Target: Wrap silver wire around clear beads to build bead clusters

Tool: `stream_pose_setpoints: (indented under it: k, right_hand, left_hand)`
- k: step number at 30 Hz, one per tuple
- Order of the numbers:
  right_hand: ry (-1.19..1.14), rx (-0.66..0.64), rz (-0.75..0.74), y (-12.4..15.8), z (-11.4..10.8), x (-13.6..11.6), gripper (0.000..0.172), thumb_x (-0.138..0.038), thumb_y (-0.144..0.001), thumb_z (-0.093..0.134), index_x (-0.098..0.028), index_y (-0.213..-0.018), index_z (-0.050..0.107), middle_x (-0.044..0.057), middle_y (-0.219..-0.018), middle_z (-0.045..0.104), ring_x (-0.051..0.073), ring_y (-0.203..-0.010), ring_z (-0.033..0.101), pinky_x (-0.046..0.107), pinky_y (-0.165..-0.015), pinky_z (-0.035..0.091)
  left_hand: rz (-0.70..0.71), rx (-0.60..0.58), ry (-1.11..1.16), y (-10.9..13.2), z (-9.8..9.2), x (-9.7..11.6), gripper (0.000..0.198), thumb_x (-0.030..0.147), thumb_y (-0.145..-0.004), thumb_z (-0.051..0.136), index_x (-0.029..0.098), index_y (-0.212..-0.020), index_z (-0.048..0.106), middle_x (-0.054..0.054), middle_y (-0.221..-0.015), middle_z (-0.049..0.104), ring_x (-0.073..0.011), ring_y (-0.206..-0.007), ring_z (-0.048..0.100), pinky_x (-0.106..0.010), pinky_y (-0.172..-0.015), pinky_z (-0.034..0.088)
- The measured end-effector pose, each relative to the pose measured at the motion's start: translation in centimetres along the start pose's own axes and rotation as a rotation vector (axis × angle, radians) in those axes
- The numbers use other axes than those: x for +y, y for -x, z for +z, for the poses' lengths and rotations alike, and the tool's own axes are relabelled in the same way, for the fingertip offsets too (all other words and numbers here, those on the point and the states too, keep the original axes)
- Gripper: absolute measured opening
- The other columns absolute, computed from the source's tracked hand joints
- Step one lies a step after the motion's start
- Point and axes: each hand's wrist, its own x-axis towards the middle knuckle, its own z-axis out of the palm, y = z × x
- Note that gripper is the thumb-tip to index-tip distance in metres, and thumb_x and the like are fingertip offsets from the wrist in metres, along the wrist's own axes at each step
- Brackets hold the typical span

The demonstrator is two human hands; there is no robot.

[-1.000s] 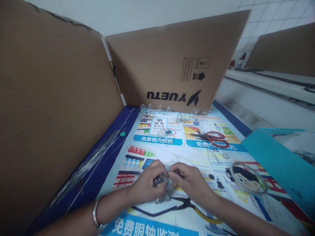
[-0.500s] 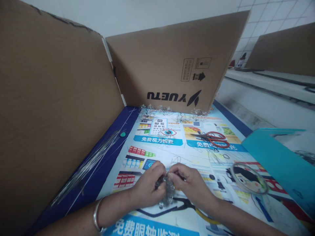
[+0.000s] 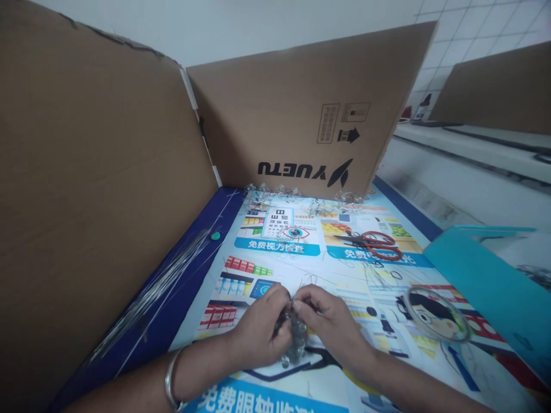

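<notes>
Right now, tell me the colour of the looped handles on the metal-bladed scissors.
The looped scissor handles are red, showing best in the head view.

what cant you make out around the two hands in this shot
All in the head view:
Cluster of clear, glassy beads: partly hidden by the bare left hand, so its full shape is unclear.
What, if anything, the bare right hand pinches: too small and blurred.
Black pliers with yellow grips: partly covered by the right hand and forearm.
Turquoise angular container and its grey wiry tangle: cut off by the right edge.
</notes>
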Motion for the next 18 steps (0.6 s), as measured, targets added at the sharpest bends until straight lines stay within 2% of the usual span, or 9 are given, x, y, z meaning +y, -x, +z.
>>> stream_pose_setpoints:
  k: [6,18]
  right_hand:
    - [0.045,0.017,-0.034,-0.1,0.4,0.4,0.015,-0.027,-0.087,0.046,-0.020,-0.076,0.052,-0.004,-0.064,0.048,0.012,-0.061,0.044,0.023,-0.057,0.034]
    - [-0.007,0.009,-0.002,0.0,1.1,0.8,0.017,-0.033,-0.090,0.041,-0.022,-0.078,0.045,-0.004,-0.068,0.046,0.012,-0.063,0.044,0.023,-0.058,0.037]
  left_hand:
    - [0.006,0.015,-0.019,0.0,0.1,-0.2,0.017,0.010,-0.071,0.040,0.021,-0.082,0.032,-0.003,-0.083,0.042,-0.0188,-0.076,0.043,-0.030,-0.065,0.035]
    - [-0.011,0.003,-0.023,-0.2,0.2,-0.2,0.014,0.012,-0.074,0.040,0.021,-0.082,0.034,-0.003,-0.084,0.044,-0.0195,-0.076,0.045,-0.032,-0.067,0.038]
